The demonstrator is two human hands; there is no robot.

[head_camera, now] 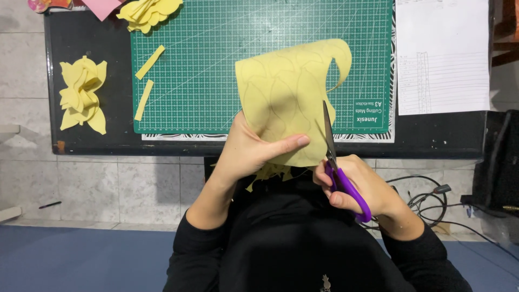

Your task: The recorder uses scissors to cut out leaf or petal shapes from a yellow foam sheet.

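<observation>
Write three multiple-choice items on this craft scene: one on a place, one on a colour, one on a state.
1. Where do the two loose yellow strips lie?
A. on the green cutting mat
B. on the floor
C. on the white paper sheet

2. What colour are the scissors' handles?
A. red
B. purple
C. black

3. How is the yellow foam sheet kept?
A. flat on the mat
B. rolled up
C. held up by the left hand

Key: 1 A, the strips rest on the mat's left edge. 2 B, purple loops show in the right hand. 3 C, the thumb pins its lower edge.
</observation>
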